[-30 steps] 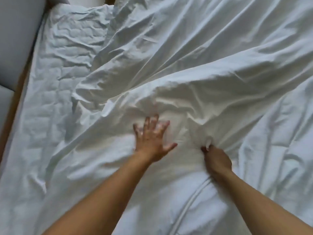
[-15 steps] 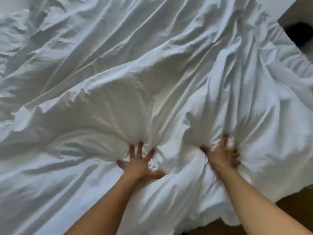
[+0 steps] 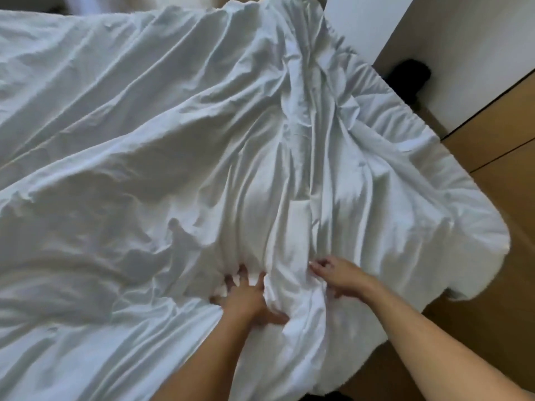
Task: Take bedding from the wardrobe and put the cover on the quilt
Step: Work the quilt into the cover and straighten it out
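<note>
White cover [image 3: 173, 169] | left hand [image 3: 249, 296] presses, fingertips buried | right hand [image 3: 341, 277] blurred, grip unclear

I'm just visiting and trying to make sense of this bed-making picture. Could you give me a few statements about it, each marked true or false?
1. Both bare hands touch the crumpled white fabric bedding. True: the left hand and the right hand are both on it.
2. The bedding is dark blue. False: it is white.
3. A brown wooden floor shows beside the bedding on the right. True.
4. The left hand hovers clear above the bedding. False: its spread fingers press into the fabric.
</note>
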A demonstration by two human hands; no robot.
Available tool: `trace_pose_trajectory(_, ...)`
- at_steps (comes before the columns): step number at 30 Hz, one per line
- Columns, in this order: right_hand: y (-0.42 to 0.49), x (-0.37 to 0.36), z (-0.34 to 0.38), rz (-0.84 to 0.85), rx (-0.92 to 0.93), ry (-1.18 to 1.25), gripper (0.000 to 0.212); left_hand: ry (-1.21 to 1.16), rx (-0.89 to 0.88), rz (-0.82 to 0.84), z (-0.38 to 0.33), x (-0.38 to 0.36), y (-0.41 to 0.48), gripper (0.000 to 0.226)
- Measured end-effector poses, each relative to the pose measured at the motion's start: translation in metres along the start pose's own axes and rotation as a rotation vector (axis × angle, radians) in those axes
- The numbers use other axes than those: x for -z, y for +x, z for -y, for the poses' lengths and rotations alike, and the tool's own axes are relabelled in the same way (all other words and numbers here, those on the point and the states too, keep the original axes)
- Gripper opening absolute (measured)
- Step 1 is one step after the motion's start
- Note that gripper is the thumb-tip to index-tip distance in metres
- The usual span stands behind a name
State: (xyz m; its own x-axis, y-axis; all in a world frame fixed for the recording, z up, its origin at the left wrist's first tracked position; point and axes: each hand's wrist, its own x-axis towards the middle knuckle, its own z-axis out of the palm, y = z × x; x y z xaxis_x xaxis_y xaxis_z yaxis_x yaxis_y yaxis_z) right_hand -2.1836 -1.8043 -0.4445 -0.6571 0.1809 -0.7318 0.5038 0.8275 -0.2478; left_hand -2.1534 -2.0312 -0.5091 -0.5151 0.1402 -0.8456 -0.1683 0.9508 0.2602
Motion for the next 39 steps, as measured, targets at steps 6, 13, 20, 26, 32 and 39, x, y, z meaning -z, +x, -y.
trace_pose_trajectory(6, 0.100, 0.135, -0.055, -0.702, -0.157, -0.014, 0.086, -0.239, -0.076, -0.384, -0.099, 0.047, 0.054, 0.139)
trace_pose_trajectory(13, 0.212, 0.247, -0.160, -0.411, -0.098, 0.210, 0.099, -0.187, 0.091, -0.203, -0.235, 0.076, 0.115, 0.135)
trace_pose_trajectory(20, 0.221, 0.290, -0.302, -0.516, -0.410, 0.379, 0.046, -0.115, -0.168, -0.390, -0.447, 0.094, 0.154, 0.100)
trace_pose_trajectory(26, 0.206, 0.281, -0.297, -0.265, -0.236, 0.742, 0.035, 0.082, -0.054, -0.337, -0.473, 0.041, 0.169, 0.112)
trace_pose_trajectory(32, 0.217, 0.301, -0.319, -0.206, -0.316, 0.951, 0.047, 0.088, -0.044, -0.354, -0.455, 0.046, 0.187, 0.111)
trace_pose_trajectory(39, 0.210, 0.285, -0.352, 0.171, -0.262, 1.270, 0.063, 0.253, 0.103, -0.561, -0.441, 0.046, 0.216, 0.063)
